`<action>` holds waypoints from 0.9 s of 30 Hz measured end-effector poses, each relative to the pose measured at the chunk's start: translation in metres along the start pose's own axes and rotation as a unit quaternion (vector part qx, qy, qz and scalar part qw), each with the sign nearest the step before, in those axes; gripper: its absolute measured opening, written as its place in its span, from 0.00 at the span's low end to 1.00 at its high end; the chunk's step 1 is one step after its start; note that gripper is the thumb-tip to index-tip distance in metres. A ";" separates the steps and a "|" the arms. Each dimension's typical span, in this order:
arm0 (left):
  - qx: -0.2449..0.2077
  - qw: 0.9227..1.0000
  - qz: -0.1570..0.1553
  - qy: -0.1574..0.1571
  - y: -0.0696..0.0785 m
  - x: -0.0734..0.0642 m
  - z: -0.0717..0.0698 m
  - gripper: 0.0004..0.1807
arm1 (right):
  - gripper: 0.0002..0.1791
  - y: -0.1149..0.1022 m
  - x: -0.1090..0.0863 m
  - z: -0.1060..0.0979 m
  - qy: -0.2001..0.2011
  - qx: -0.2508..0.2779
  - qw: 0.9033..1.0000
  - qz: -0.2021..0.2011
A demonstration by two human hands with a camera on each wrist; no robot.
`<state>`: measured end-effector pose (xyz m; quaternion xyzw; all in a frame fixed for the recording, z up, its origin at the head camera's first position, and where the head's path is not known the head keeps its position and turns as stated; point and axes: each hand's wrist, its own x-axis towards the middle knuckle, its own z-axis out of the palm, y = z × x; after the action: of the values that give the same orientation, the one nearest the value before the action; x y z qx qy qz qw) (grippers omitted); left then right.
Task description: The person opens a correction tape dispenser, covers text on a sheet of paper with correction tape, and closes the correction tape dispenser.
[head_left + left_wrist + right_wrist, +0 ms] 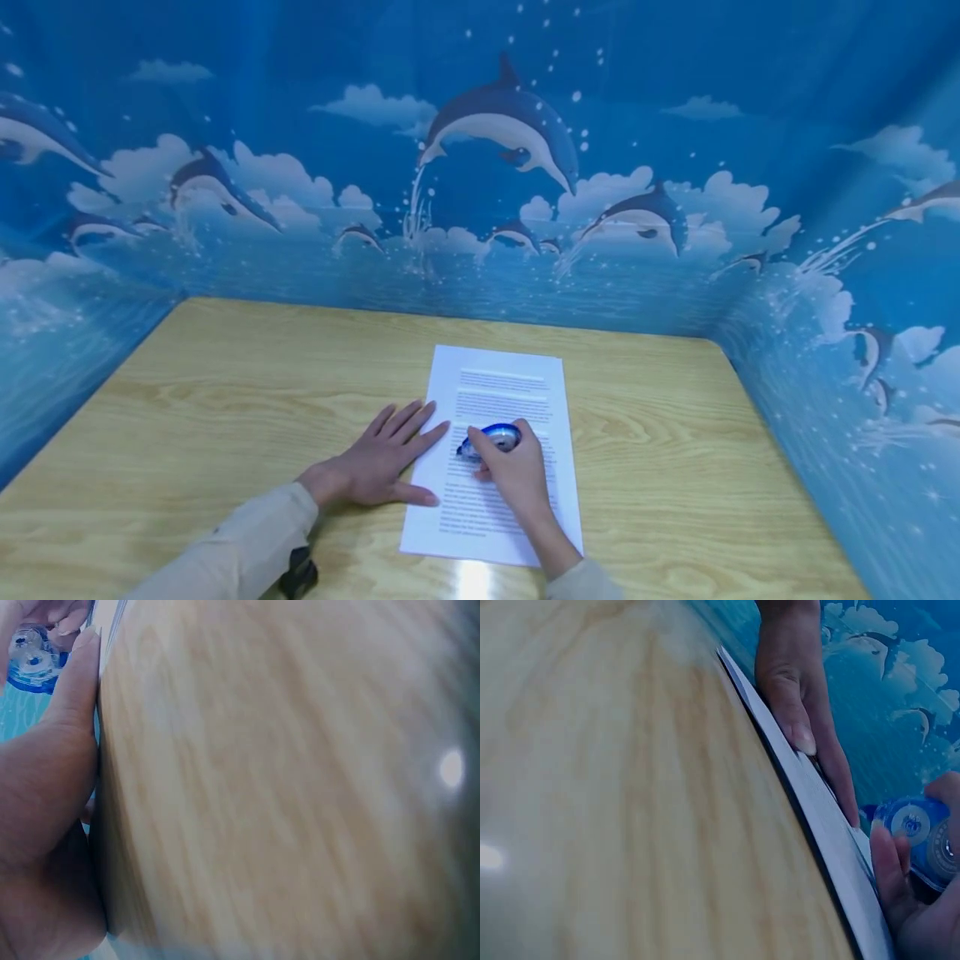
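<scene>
A blue, see-through correction tape [501, 433] is held by my right hand [521, 479] over the middle of a printed sheet of paper [567, 508]. Its narrow tip points left, close over the lines of text. In the right wrist view, the round wheels of the correction tape [915, 825] show between thumb and fingers. My left hand [381, 467] lies flat with spread fingers across the sheet's left edge, fingertips and thumb on the paper. The left wrist view shows the left thumb [71, 697] close up, with the correction tape [34, 667] beyond it.
The sheet lies on a light wood-grain table [262, 392]. Behind and beside the table hangs a blue curtain [337, 275] printed with dolphins and clouds. A small black object [300, 573] shows under the left sleeve. A bright reflection [474, 579] shines at the front.
</scene>
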<state>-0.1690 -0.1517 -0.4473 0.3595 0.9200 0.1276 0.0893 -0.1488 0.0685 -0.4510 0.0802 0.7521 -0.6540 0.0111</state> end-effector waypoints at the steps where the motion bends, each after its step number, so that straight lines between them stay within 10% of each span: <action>1: 0.004 1.000 -0.001 0.000 0.000 0.000 0.000 0.52 | 0.28 0.000 -0.001 0.002 0.001 -0.011 1.000 -0.006; 27: 0.013 1.000 0.000 0.013 0.001 0.001 0.002 0.52 | 0.26 0.003 -0.006 0.015 0.015 -0.117 0.991 -0.057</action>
<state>-0.1682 -0.1498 -0.4489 0.3592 0.9226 0.1202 0.0730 -0.1441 0.0532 -0.4558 0.0455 0.8270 -0.5596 -0.0284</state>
